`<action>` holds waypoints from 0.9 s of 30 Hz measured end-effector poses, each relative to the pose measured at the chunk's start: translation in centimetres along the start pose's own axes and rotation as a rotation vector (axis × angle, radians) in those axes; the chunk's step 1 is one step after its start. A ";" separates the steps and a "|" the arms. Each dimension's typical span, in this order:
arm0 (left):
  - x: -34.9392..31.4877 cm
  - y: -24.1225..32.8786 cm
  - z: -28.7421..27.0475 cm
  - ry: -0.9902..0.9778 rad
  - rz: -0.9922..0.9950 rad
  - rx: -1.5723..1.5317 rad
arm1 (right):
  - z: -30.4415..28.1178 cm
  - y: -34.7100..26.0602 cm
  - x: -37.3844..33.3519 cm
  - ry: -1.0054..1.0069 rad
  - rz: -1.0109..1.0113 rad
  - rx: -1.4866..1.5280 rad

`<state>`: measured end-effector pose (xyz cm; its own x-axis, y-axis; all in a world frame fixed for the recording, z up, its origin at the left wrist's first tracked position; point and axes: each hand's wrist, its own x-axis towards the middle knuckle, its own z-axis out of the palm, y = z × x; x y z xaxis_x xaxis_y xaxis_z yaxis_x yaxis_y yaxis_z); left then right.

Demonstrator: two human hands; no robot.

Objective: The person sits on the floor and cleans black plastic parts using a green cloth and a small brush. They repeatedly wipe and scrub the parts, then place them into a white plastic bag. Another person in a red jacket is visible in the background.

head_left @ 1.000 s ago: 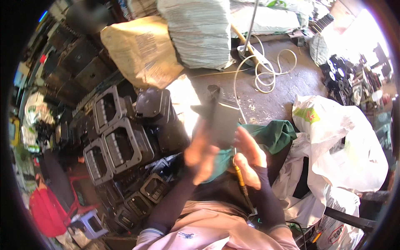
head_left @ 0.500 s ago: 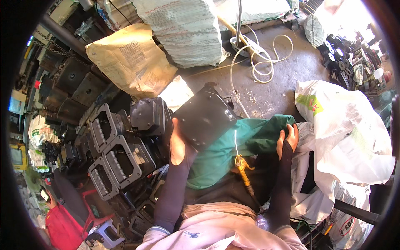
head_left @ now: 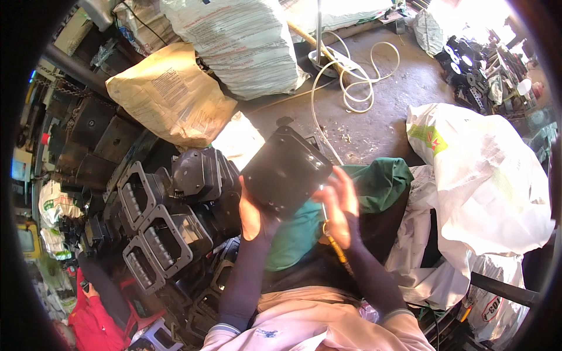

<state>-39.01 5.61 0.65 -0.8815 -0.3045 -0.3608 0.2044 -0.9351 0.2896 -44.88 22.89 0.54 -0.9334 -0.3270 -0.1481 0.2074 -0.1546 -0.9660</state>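
A black box-shaped housing [head_left: 287, 169] with rounded corners and small screws or holes is held tilted above my lap. Along its left side my left hand [head_left: 250, 213] is closed, thumb up. My right hand [head_left: 339, 207] is by the housing's lower right corner, smeared by motion; whether it touches cannot be told. Over my lap lies a green cloth [head_left: 380, 184], partly behind the housing and the right hand. A yellow air blow gun [head_left: 338, 251] with a pale hose rests below the right hand, partly hidden by it.
Several similar black housings with ribbed handles [head_left: 158, 234] are stacked at my left. A white sack [head_left: 480, 181] is at my right, a brown paper bag [head_left: 170, 93] at the far left. A pale hose [head_left: 357, 108] coils on the floor. A person in red [head_left: 96, 316] is at the lower left.
My right hand has left the green cloth's right end and moved left to the housing's lower right corner. My left hand still holds the housing. The view has shifted slightly.
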 end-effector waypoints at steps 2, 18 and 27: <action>-0.2 -0.7 0.2 0.059 0.037 0.037 | 1.9 1.2 -0.1 0.035 0.094 -0.187; -2.7 0.7 -1.7 -0.163 0.276 0.712 | -1.2 -1.3 1.1 -0.186 0.171 0.103; -5.1 3.9 0.5 -0.344 0.114 0.789 | -2.0 -1.1 2.7 -0.353 0.243 0.310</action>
<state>-33.96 3.60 4.04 -0.9794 -0.1977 -0.0407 0.0569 -0.4640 0.8840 -48.19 24.06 0.79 -0.7030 -0.6737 -0.2278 0.5323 -0.2860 -0.7968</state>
